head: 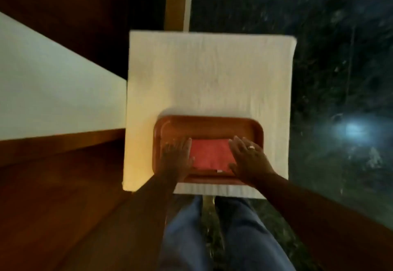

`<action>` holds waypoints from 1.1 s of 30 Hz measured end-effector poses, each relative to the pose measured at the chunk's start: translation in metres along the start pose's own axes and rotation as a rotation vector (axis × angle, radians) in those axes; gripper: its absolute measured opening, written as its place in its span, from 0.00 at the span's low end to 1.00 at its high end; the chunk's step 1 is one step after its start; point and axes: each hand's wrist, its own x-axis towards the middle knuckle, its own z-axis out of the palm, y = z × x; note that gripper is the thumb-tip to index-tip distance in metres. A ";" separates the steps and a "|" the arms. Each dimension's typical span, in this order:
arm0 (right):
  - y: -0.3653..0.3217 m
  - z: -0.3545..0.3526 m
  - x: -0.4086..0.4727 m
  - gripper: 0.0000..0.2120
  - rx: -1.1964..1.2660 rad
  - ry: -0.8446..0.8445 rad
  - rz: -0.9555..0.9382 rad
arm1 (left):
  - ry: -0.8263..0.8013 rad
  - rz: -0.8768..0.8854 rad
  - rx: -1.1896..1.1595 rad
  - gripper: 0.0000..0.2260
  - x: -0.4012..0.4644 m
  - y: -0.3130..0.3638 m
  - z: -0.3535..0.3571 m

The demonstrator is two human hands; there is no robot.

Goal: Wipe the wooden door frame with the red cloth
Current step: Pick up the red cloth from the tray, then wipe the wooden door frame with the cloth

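Red cloth [210, 156] sits folded flat in a brown tray [204, 125], low centre of frame, on a white-covered surface [204, 75]. Our left hand [176, 157] is at its left edge, right hand [247, 158] at its right edge; both w/ fingers spread and flat, neither clamped on anything. Frame is blurry, so we can't tell if fingertips actually touch the fabric or only the tray floor beside it.

Handling, as we judge it: cloth looks thin, soft, very light, no stiffness, so it'll sag and unfold once lifted. Not fragile, not slippery. A small pale tag [219, 171] shows at the bottom edge. Best grab prob. a pinch through all folded layers at one side edge, or bunch it in one palm so layers stay together for wiping. Tray rim is low, shouldn't block a side pinch.

Wooden door frame [173, 0] appears to be the tan vertical strip at top centre; dark wood panels [63, 207] fill lower left and upper left. Dark speckled floor [319, 58] takes the right side w/ a light glare. Wiping not yet begun; cloth pickup is the step in hand.
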 end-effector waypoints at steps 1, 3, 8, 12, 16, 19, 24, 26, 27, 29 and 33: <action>0.001 0.014 0.012 0.38 -0.005 -0.074 0.017 | -0.002 0.008 -0.033 0.31 0.011 0.000 0.008; 0.004 0.033 0.032 0.38 -0.012 -0.069 0.055 | 0.037 0.015 -0.088 0.32 0.030 -0.001 0.022; 0.003 0.044 0.053 0.25 0.012 -0.003 0.147 | 0.062 0.044 -0.071 0.29 0.065 0.006 0.023; 0.006 0.021 0.046 0.16 0.127 -0.109 0.189 | -0.054 0.123 -0.346 0.10 0.049 -0.002 0.000; 0.011 -0.030 0.018 0.07 0.676 -0.189 0.241 | -0.068 0.032 -0.877 0.09 0.011 -0.002 -0.053; 0.013 -0.089 -0.008 0.10 0.935 0.006 0.271 | 0.051 -0.044 -1.048 0.15 -0.027 0.001 -0.107; -0.008 -0.203 -0.050 0.19 1.409 0.186 0.319 | 0.250 -0.037 -1.290 0.20 -0.117 -0.010 -0.190; -0.028 -0.237 -0.056 0.17 1.365 0.239 0.210 | 0.351 -0.029 -1.328 0.19 -0.152 -0.015 -0.210; -0.043 -0.254 -0.059 0.15 1.329 0.271 0.135 | 0.430 -0.050 -1.331 0.20 -0.174 -0.017 -0.219; -0.075 -0.285 -0.063 0.10 1.255 0.306 0.005 | 0.597 -0.132 -1.336 0.27 -0.216 -0.022 -0.235; -0.145 -0.349 -0.078 0.09 1.063 0.454 -0.171 | 0.929 -0.264 -1.355 0.26 -0.309 -0.035 -0.259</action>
